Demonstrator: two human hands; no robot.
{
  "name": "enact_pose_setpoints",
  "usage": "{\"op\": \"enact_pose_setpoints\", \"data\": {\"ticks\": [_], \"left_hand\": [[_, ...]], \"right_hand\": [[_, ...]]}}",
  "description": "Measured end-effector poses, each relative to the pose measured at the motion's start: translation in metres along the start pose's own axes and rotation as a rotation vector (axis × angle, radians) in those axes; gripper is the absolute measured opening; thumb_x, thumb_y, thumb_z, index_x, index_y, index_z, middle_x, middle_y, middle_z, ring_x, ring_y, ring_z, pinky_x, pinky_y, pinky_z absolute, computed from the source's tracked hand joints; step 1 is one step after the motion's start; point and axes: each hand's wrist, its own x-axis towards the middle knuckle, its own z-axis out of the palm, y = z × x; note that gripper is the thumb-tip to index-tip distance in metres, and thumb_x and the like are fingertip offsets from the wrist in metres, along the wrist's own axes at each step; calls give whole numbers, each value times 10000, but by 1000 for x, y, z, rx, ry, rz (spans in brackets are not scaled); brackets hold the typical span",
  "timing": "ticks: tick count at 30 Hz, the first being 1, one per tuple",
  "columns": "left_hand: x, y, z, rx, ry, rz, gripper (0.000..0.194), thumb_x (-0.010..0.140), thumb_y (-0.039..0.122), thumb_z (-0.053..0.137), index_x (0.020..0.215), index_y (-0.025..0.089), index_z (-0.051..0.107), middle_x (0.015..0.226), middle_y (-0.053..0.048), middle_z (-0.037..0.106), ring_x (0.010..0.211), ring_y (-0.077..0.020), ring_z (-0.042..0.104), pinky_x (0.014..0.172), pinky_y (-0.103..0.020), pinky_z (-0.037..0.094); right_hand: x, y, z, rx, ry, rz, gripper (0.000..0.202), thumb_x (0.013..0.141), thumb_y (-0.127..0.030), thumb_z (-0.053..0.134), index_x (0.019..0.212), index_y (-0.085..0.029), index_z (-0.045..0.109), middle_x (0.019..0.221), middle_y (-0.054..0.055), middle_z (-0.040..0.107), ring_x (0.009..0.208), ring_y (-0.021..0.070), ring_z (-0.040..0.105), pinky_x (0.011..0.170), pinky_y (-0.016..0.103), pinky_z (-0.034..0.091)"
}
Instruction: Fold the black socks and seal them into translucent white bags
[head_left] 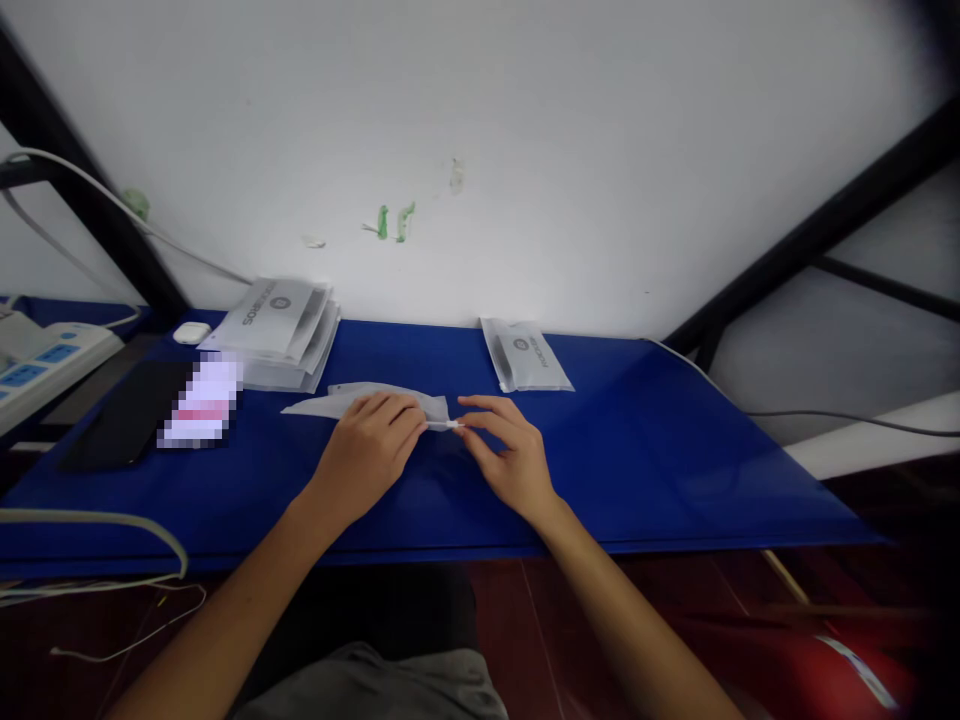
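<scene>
A pale, translucent zip bag [412,397] lies sideways near the middle of the blue table. My left hand [375,435] is closed over its near edge, with the fingertips on the white zip strip. At the right end of that strip, my right hand [510,450] pinches the small white tip between thumb and a finger; its other fingers are bent and raised. Farther back on the right lies another printed zip bag [525,355], flat and apart from both hands. To the left is a stack of similar printed bags [277,320].
The blue table [637,450] runs up to a white wall. On its left are a white earphone case [192,332], a black phone-like object [124,415], a blurred-out bright screen [201,400] and a power strip [56,360]. A cable [112,517] crosses the front left edge.
</scene>
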Motion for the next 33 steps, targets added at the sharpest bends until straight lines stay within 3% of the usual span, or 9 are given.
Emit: {"op": "enact_pose_setpoints", "data": {"ticks": [19,33], "left_hand": [[4,11,11,-49,46,40,182,938,201,451,936,177,631,947,-41,689,891,-179,626,807,-349,485],[-6,-7,2,-110,4,-41,157,928,211,485,936,188,640,960,-35,664,900,-167,602,840,-342,488]], "right_hand": [[-2,-4,3,-7,-22,-29,154,899,-239,533,888,-251,686,1054,69,680,996,216,626,867,416,521],[-1,3,0,-26,-26,-35,105,894,-219,548,854,-232,644,1102,70,666,1037,214,606,903,413,497]]}}
